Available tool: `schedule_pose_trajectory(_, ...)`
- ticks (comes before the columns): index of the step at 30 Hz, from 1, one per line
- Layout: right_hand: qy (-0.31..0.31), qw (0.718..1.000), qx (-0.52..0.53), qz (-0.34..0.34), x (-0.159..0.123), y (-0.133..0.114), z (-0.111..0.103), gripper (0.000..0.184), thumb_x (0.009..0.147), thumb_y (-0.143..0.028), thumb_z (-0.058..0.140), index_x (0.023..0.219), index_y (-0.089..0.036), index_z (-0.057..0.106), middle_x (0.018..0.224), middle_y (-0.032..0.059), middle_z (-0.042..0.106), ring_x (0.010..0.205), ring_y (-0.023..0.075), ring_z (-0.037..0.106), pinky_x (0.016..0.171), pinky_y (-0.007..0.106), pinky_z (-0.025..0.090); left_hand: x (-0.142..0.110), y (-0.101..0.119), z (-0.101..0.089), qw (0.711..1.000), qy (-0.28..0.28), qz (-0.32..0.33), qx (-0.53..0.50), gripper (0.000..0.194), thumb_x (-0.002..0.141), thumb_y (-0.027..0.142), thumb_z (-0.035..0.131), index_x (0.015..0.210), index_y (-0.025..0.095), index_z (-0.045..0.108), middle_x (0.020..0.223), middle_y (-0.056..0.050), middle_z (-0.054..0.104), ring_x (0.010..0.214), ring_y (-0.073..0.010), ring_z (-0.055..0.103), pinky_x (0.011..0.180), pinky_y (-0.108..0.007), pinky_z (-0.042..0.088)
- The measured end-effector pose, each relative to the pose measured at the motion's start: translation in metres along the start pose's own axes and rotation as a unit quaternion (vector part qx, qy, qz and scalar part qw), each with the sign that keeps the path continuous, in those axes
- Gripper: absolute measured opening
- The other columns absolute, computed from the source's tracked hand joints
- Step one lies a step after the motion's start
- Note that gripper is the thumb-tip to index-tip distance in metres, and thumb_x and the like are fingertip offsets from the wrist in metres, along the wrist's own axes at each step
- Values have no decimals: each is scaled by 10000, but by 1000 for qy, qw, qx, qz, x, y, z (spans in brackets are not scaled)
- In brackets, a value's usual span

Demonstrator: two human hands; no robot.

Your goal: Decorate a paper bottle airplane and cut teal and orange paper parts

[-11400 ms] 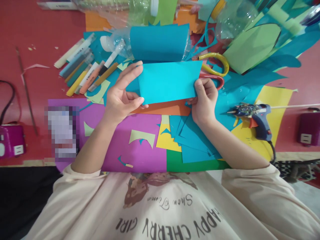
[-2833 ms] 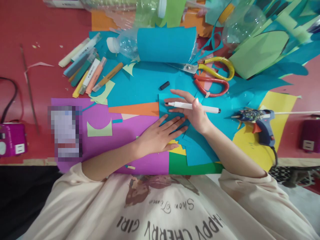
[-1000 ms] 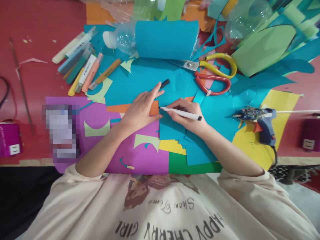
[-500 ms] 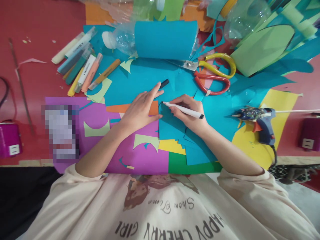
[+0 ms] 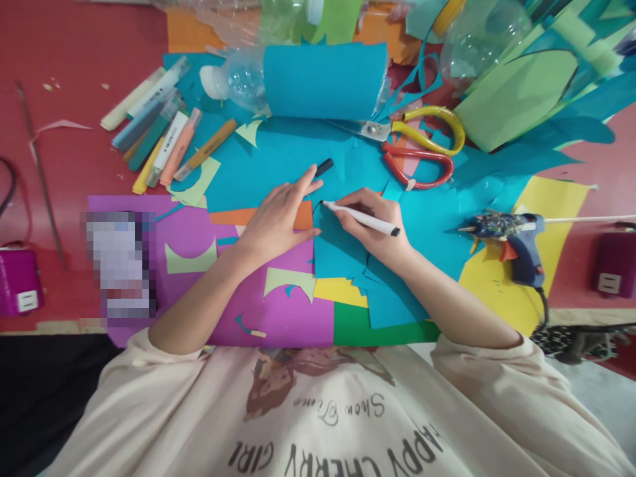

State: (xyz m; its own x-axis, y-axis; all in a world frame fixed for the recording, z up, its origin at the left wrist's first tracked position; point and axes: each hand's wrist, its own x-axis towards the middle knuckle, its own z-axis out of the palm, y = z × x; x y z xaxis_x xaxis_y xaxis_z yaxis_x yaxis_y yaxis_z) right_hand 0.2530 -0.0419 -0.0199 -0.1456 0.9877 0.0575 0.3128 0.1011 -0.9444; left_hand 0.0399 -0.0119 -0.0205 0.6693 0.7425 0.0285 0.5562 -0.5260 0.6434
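In my right hand (image 5: 380,222) is a white marker (image 5: 365,217) with a black end, its tip down on the blue paper (image 5: 340,255). A short dark curved line shows on the paper beside the tip. My left hand (image 5: 281,218) lies with fingers spread at the left edge of that paper, over an orange strip (image 5: 231,216) and purple paper. Just past its fingertips is a black marker cap (image 5: 324,167); whether a finger touches it, I cannot tell. Scissors (image 5: 422,147) with one yellow and one red handle lie beyond my right hand.
Behind my hands lies a plastic bottle wrapped in blue paper (image 5: 325,81). Several coloured markers (image 5: 169,142) are at the left, above a blurred-out phone-like object (image 5: 122,265). A glue gun (image 5: 521,245) rests on yellow paper (image 5: 561,199) at the right. Green scraps (image 5: 191,255) are scattered about.
The whole view has shifted slightly. The marker tip stays near the same spot on the blue paper, and both hands keep almost the same pose.
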Motion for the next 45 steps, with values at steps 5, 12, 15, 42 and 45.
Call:
schedule_pose_trajectory(5,23,1000,3,0,1,0,-2,308,863,-517,641,831,-212,661,699,21,704,545,131,602,496,283,456,0,-1,0,1000,-1,-2,1,918,916,319,644,1572,309,1,1527,-138,476,1441,-300,428,1188,-518,328)
schedule_pose_trajectory(12,5,1000,-5,-6,1,-1,0,304,874,-511,625,840,-213,669,682,20,692,531,131,577,497,291,462,1,0,0,1000,-3,-6,7,914,924,325,638,1571,309,-7,1525,-148,477,1440,-308,428,1179,-533,335)
schedule_pose_trajectory(15,38,999,-9,-1,1,0,-2,311,864,-516,639,813,-209,650,673,18,671,537,130,574,493,290,454,1,1,0,1000,-2,-6,7,924,917,298,647,1571,317,-6,1526,-139,476,1442,-306,426,1185,-531,326)
schedule_pose_trajectory(42,104,994,-4,20,4,5,-9,130,808,-282,676,728,-223,592,607,-20,598,505,118,529,478,286,393,1,-1,0,1000,-2,2,2,982,887,273,688,1571,342,-12,1530,-130,471,1434,-314,437,1191,-524,321)
schedule_pose_trajectory(45,112,993,-22,29,3,6,-11,144,810,-274,687,720,-232,583,602,-17,598,511,125,535,471,288,390,0,-1,0,1000,2,6,4,985,888,260,686,1570,341,-20,1527,-131,474,1428,-312,445,1184,-523,332)
